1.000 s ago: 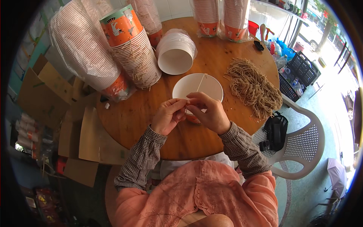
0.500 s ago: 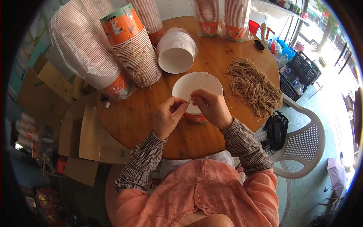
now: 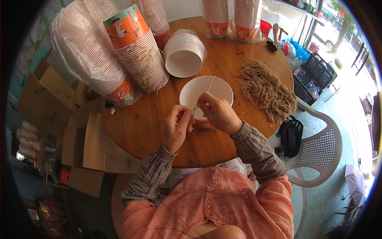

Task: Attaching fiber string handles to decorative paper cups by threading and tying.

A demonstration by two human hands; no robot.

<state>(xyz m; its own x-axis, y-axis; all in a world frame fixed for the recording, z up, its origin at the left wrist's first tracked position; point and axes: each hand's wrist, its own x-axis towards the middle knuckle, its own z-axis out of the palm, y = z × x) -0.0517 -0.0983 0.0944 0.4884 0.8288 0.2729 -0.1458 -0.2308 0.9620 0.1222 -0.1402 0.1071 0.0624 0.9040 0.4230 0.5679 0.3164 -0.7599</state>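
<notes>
Over the near side of a white-lined orange paper bucket (image 3: 190,91), my two hands work at a thin tan string (image 3: 212,84). It runs from my fingers up to the bucket's far rim. My left hand (image 3: 176,126) is closed, pinching the string between thumb and fingertips. Slightly higher, my right hand (image 3: 221,114) is also closed in a pinch on it. A short stretch of string shows between the two pinches; the exact twist or knot is too small to tell. To the right lies a loose heap of tan strings (image 3: 266,89).
A tall stack of orange paper buckets (image 3: 145,65) leans at the left, beside plastic-wrapped stacks (image 3: 85,51). A wrapped white bucket stack (image 3: 184,63) lies behind the bucket. Cardboard boxes (image 3: 93,139) stand left of the round wooden table (image 3: 135,131); a white plastic chair (image 3: 318,155) stands right.
My left hand has moved slightly left and down, and its fingers have turned. The right hand has risen a little, and the string to the rim is more visible.
</notes>
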